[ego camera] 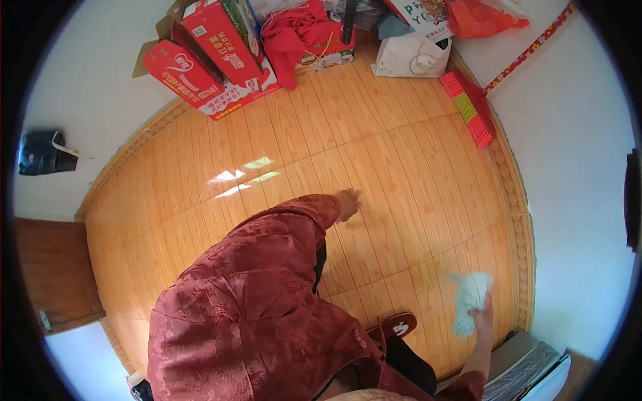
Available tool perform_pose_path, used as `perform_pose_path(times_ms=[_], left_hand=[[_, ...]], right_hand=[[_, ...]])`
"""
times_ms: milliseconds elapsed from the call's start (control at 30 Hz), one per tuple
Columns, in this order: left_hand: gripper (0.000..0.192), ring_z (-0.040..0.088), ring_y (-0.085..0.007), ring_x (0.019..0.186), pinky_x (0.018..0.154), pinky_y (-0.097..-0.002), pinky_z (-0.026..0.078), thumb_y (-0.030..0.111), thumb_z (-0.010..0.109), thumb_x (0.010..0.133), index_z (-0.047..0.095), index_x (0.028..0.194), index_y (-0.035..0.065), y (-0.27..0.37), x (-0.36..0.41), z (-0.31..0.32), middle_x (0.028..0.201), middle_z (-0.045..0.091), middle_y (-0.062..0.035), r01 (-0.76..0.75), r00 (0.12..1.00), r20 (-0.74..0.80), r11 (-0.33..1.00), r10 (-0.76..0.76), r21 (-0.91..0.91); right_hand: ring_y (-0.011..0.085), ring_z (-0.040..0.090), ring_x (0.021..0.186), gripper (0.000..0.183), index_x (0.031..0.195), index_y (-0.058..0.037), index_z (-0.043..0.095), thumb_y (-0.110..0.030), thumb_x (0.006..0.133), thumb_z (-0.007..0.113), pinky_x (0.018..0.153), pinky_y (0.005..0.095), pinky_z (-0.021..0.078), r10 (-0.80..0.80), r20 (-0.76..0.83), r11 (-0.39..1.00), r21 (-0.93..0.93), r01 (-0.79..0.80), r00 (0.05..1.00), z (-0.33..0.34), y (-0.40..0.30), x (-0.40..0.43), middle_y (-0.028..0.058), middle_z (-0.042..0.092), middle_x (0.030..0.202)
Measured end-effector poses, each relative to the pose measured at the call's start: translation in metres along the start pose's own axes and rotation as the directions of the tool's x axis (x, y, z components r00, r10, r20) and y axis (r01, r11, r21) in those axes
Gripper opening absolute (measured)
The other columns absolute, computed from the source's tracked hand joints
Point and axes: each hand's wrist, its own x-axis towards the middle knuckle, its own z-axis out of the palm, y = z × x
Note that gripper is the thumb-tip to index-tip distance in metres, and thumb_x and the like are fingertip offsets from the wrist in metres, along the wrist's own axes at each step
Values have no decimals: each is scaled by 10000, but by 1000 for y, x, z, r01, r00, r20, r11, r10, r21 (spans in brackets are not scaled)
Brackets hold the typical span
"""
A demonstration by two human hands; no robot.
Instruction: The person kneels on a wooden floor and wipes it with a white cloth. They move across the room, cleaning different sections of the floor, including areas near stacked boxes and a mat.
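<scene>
My right hand point(482, 315) grips a crumpled pale cloth point(471, 301), partly blurred, above the wood-patterned floor point(391, 200) near the right wall. Around the middle of the view, my left hand point(349, 203) extends from a dark red patterned sleeve over the floor, its fingers spread and nothing seen in it. Below and between the two hands, a red slipper point(401, 326) with a white mark shows on the floor.
Red cartons point(225, 45), a red cloth point(296, 35) and a white bag point(411, 57) line the far wall. A red and yellow broom point(469, 110) leans at the right wall. A brown wooden door or panel point(57, 270) stands left; flat items point(521, 371) lie lower right.
</scene>
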Motion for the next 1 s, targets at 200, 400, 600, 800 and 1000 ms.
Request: perform_pose_path(times_ms=[200, 400, 600, 800, 1000], left_hand=[[1021, 143, -419, 1413, 1095, -490, 271, 283, 803, 690, 211, 1503, 111, 47, -19, -26, 1559, -66, -224, 158, 982, 83, 982, -167, 103], [1084, 487, -391, 1220, 958, -437, 441, 358, 893, 503, 373, 1380, -9, -4, 45, 49, 1408, 395, -254, 195, 910, -377, 980, -172, 23], [1057, 362, -442, 1279, 1032, -511, 350, 455, 832, 625, 248, 1454, 157, 12, 83, 34, 1367, 377, -330, -11, 962, -244, 874, -123, -486], [1213, -82, -571, 1358, 1097, -585, 207, 411, 837, 656, -30, 1500, 333, 165, 85, 2, 1470, -177, -358, 400, 849, -62, 715, -524, -573], [1279, -116, -560, 1360, 1090, -589, 240, 344, 867, 634, -91, 1479, 397, 122, 88, 17, 1461, -248, -337, 377, 863, -60, 719, -501, -584]], right_hand=[[318, 559, 1062, 706, 1404, -26, 352, -108, 750, 605, 891, 415, 458, 81, -557, 975, -126, -181, 827, 18, 268, -73, 171, 552, 1210], [353, 513, 1116, 673, 1409, -58, 362, -200, 786, 573, 917, 463, 429, 540, -726, 658, 47, -752, 426, 149, 316, -97, 191, 496, 1269], [388, 468, 1170, 648, 1415, -89, 373, -291, 822, 541, 944, 511, 400, 710, -697, 474, 363, -802, 105, 137, 321, -75, 212, 441, 1329], [423, 422, 1224, 633, 1421, -121, 384, -383, 858, 509, 970, 560, 372, 785, -578, 264, 637, -724, -222, 69, 374, -59, 232, 386, 1389], [457, 377, 1278, 627, 1426, -153, 395, -475, 894, 477, 997, 608, 343, 744, -651, 393, 609, -689, -151, -41, 385, 60, 253, 330, 1449]])
